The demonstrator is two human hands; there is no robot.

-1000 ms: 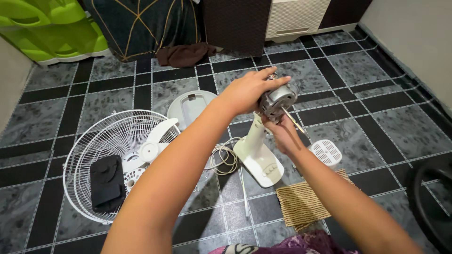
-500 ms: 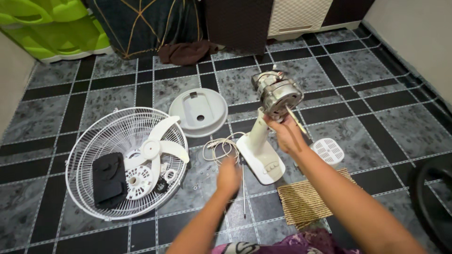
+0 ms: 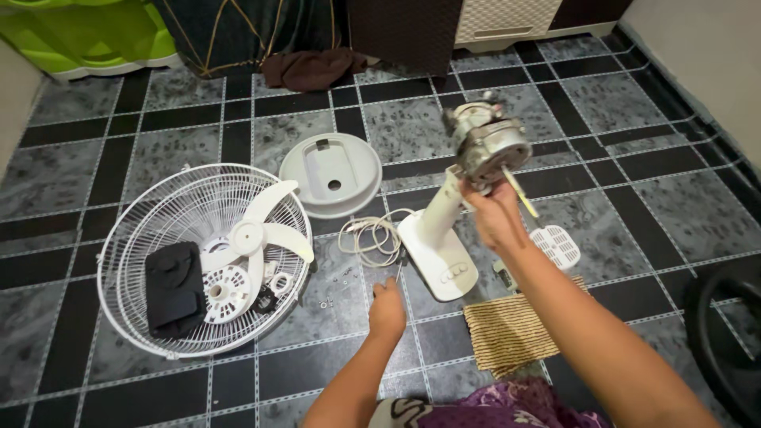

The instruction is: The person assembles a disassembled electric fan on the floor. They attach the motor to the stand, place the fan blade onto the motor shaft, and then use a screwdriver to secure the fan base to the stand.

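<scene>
- My right hand (image 3: 498, 214), right of centre in the frame, is clenched around the underside of the fan motor (image 3: 487, 147), holding it up at the top of the white fan stand (image 3: 436, 238).
- The motor's metal shaft (image 3: 519, 192) sticks out toward the lower right, just past my fingers.
- My left hand (image 3: 388, 305) is low in the middle of the frame, down by the tiled floor (image 3: 618, 182); its fingers curl loosely and I cannot tell whether they grasp anything.
- A coiled white cord (image 3: 371, 238) lies just above my left hand, beside the stand's foot.
- The wire fan guard (image 3: 158, 198) lies at the left, with the white blade (image 3: 261, 234) and a black cover (image 3: 170, 289) inside it.
- A round grey base plate (image 3: 331, 174) sits above centre.
- A woven mat (image 3: 507, 333) lies at the lower right, under my right forearm.
</scene>
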